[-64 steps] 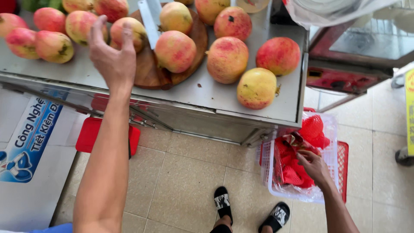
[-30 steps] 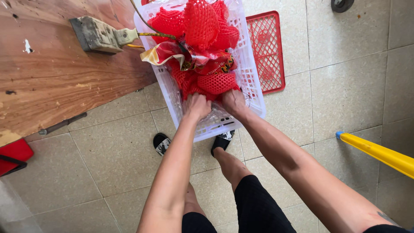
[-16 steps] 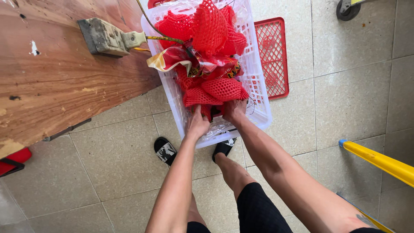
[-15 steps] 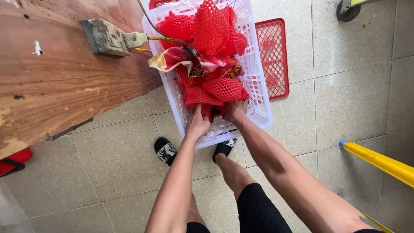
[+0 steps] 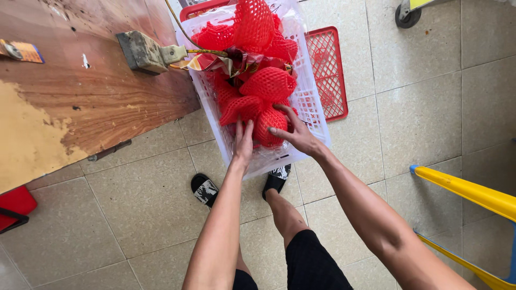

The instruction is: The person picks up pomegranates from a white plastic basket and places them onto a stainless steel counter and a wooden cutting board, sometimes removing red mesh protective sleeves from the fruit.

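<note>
down at six o'clock, two bare legs in black shorts (image 5: 312,266) are standing on the tiled floor (image 5: 430,107), black sandals (image 5: 205,189) pointing toward twelve. both arms are stretching up the middle of the view into a white plastic crate (image 5: 314,110). the left hand (image 5: 243,144) is lying flat, fingers straight and together, its grip open, pressing against the red foam net sleeves at the crate's near end. the right hand (image 5: 296,134), just to its three o'clock, is spreading its fingers over one rounded red net sleeve (image 5: 267,126), cupping it loosely, grip not fully closed. more red net sleeves (image 5: 252,32) are piling toward twelve o'clock. a red crate lid (image 5: 328,70) is lying beside it at one o'clock. a worn wooden tabletop (image 5: 80,102) is filling ten o'clock, carrying a brush block (image 5: 142,52). a yellow bar (image 5: 467,190) is crossing at four o'clock.
</note>
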